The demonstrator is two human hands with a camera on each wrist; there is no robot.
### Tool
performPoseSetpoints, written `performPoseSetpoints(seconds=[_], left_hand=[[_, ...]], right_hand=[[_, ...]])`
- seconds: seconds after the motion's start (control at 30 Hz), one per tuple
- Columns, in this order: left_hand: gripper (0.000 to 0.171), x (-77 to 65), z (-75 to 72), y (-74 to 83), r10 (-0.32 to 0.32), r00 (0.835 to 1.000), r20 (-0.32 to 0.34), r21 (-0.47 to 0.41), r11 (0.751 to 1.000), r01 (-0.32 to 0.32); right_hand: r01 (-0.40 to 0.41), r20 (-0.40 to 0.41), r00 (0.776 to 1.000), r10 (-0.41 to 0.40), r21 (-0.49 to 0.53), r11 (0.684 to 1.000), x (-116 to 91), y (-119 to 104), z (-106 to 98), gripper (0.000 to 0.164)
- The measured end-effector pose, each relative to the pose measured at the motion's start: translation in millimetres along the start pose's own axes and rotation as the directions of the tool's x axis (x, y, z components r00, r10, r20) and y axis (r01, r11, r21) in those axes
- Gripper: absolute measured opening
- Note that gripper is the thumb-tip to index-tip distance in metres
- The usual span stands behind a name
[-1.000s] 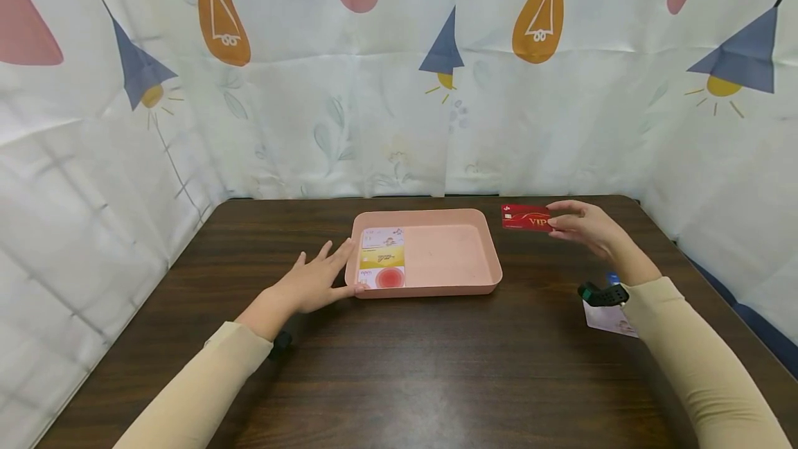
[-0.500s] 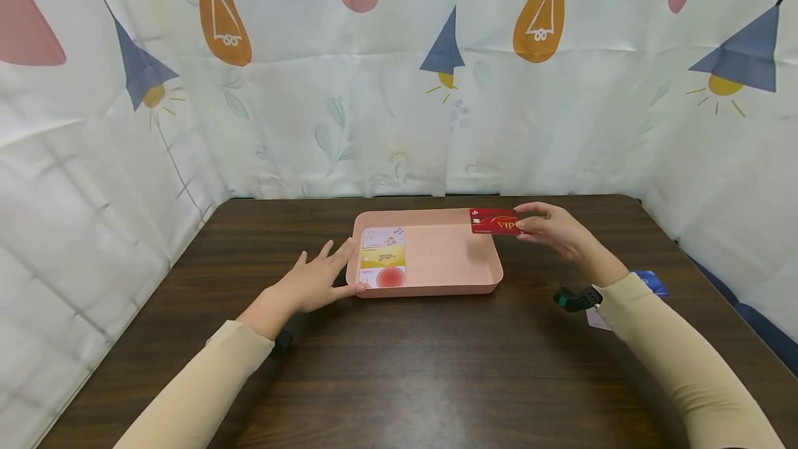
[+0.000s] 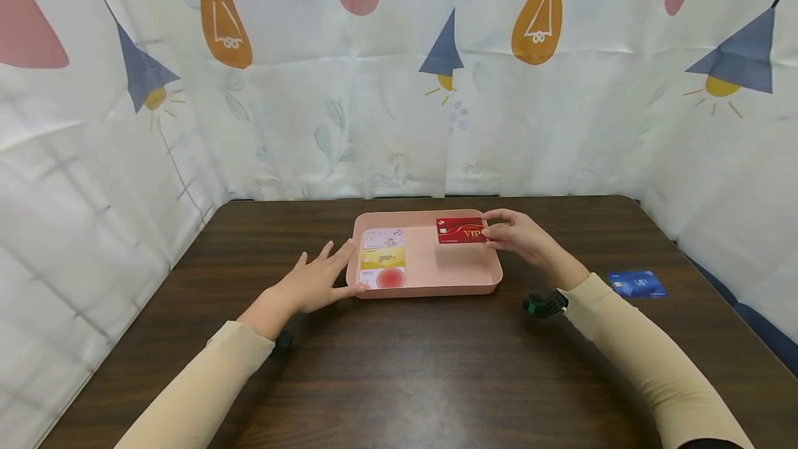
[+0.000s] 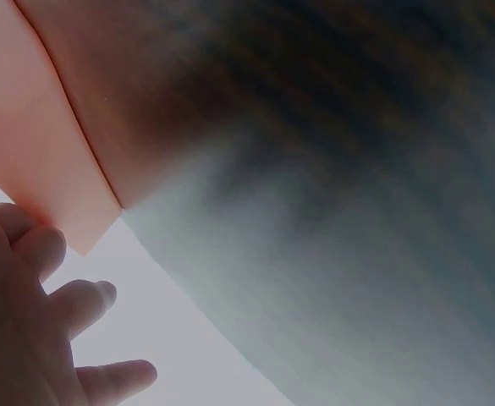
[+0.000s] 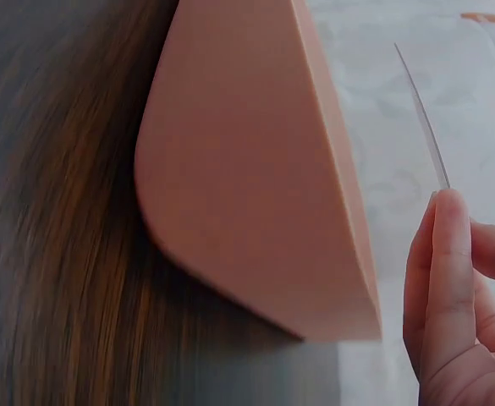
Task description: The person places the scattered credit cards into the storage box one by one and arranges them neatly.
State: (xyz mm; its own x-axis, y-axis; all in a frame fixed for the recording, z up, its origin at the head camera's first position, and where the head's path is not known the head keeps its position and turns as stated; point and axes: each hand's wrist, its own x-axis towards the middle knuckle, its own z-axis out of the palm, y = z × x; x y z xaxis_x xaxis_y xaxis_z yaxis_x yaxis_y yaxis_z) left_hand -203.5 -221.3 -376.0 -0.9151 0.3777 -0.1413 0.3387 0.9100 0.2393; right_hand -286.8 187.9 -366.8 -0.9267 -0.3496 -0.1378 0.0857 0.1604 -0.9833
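A red VIP card (image 3: 460,231) is pinched by its right end in my right hand (image 3: 520,238), held over the right part of a shallow pink tray (image 3: 424,291). In the right wrist view the card (image 5: 425,123) shows edge-on above the fingertips, beside the tray wall (image 5: 239,169). My left hand (image 3: 321,279) rests with spread fingers at the tray's left edge; the left wrist view shows its fingers (image 4: 82,304) by the tray corner (image 4: 52,152). Inside the tray's left side a pale card (image 3: 382,237), a yellow card (image 3: 382,258) and a white card with a red circle (image 3: 391,278) lie in a column.
A blue card (image 3: 639,285) lies on the dark wooden table (image 3: 399,366) to the right, near my right sleeve (image 3: 648,352). A white printed curtain (image 3: 399,123) surrounds the table at the back and sides.
My right hand has carried the red card leftward, from right of the tray to above it. The blue card has come into view from behind the right arm. My left hand has stayed put.
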Motion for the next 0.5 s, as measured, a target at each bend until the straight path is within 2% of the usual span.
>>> performPoseSetpoints(seconds=[0.5], left_hand=[[0.106,2.2,0.5,-0.6,-0.002,1.0,-0.002,-0.003,1.0,0.002]], right_hand=[[-0.017,-0.016,1.0,0.017,0.042,0.999,18,-5,43,0.046]])
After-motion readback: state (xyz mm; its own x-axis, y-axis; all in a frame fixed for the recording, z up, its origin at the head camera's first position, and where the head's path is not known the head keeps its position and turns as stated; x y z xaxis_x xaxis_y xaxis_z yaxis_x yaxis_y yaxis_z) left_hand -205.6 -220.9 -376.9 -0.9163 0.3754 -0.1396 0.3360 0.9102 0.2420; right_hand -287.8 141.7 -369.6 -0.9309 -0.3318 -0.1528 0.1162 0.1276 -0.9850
